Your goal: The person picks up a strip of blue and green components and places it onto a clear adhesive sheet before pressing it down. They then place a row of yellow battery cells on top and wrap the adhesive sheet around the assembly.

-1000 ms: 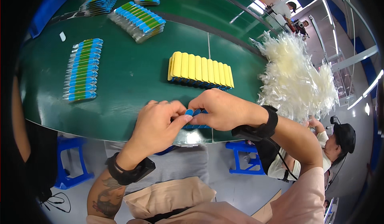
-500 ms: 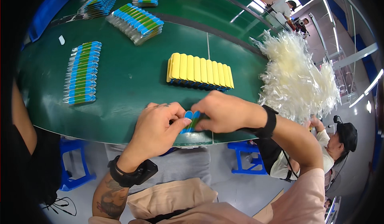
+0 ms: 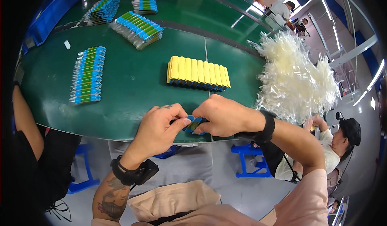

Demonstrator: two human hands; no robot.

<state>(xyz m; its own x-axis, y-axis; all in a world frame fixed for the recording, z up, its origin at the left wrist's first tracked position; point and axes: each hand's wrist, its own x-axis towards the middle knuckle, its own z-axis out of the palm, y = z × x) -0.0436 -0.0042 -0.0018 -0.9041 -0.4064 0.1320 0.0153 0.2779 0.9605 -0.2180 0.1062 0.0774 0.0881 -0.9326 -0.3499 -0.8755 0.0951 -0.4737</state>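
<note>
Close to the table's near edge, my left hand (image 3: 158,123) and my right hand (image 3: 225,116) are pinched together on small flat strips with rounded ends, coloured blue and green (image 3: 192,125). Both hands grip them between thumb and fingers, which cover most of their length. Just beyond my hands lies a row of similar strips with yellow faces (image 3: 198,70) and dark blue undersides. A neat row of blue-and-green strips (image 3: 88,75) in clear sleeves sits to the left.
Bundles of sleeved strips (image 3: 139,27) lie at the back left, near a blue bin (image 3: 51,17). A small white piece (image 3: 67,44) rests on the green table (image 3: 133,72). Clear plastic sleeves (image 3: 298,80) are heaped at right. A co-worker (image 3: 326,145) sits beyond; another person's arm (image 3: 28,121) shows left.
My right fingers have closed further around the strips, which now tilt and show less between my hands. The whole view has shifted slightly.
</note>
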